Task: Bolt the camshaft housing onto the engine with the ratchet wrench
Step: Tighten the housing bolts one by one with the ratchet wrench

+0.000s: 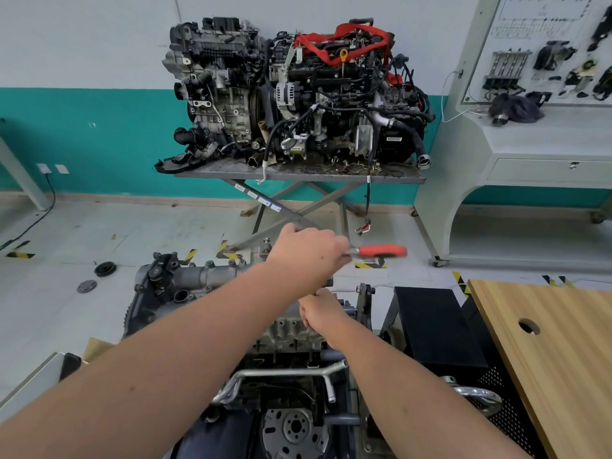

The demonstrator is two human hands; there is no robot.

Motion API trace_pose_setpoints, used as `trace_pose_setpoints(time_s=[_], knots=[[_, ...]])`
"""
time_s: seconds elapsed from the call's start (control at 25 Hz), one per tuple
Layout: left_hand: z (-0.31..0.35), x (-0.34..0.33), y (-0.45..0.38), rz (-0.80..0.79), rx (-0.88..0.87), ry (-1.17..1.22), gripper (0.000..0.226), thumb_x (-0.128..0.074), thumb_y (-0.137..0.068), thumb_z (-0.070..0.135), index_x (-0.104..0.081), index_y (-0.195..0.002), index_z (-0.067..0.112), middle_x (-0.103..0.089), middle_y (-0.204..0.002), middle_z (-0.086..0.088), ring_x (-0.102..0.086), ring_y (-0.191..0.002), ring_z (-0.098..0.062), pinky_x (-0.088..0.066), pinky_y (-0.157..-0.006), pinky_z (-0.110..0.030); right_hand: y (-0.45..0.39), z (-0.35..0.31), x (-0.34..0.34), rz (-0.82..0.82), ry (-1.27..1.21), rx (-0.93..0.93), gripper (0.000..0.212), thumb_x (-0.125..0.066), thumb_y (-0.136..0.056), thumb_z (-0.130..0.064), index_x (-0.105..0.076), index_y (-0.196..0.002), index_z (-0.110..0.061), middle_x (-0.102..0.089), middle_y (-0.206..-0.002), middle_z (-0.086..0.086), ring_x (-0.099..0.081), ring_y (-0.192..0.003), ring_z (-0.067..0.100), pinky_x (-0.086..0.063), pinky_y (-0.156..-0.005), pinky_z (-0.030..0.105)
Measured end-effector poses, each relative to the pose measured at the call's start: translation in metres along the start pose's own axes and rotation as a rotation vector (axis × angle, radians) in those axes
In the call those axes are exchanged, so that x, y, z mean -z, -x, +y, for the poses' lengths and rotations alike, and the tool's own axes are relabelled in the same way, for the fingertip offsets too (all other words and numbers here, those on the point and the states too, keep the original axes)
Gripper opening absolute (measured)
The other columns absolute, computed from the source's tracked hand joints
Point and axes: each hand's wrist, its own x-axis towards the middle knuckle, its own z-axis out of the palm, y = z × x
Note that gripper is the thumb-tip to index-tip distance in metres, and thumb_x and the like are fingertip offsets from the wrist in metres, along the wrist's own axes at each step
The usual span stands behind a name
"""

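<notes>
The engine (288,336) stands on a stand right below me, its flywheel (294,429) nearest to me. The grey camshaft housing (198,276) lies along its far top side. My left hand (308,253) reaches over the engine and grips the ratchet wrench near its head. The wrench's red handle (382,251) sticks out to the right, blurred. Just below, my right hand (323,313) curls around a thin shaft that runs down from the wrench toward the engine top. The socket end and the bolt are hidden by my hands.
Two other engines (298,94) sit on a scissor-lift table (298,175) at the back wall. A wooden table (556,352) and a black cabinet (433,326) stand to the right. A white display stand (530,137) is at the far right. Two round parts (104,269) lie on the floor at left.
</notes>
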Motion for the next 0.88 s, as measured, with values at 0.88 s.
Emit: trace_pose_setpoints(time_s=[0.88], knots=[[0.007,-0.026,0.014,0.185,0.859,1.978,0.03,-0.049,-0.102,0.037,-0.061,-0.087,0.013,-0.068,-0.066,-0.006,-0.071,-0.066,-0.025,-0.052,-0.067,-0.036,-0.003,0.003,-0.002,0.026,-0.131,0.002,0.033,-0.038,-0.095,-0.012,-0.036,-0.062,-0.016,-0.037,-0.053,0.004,-0.029,-0.05,0.017,-0.024,-0.052,0.03]])
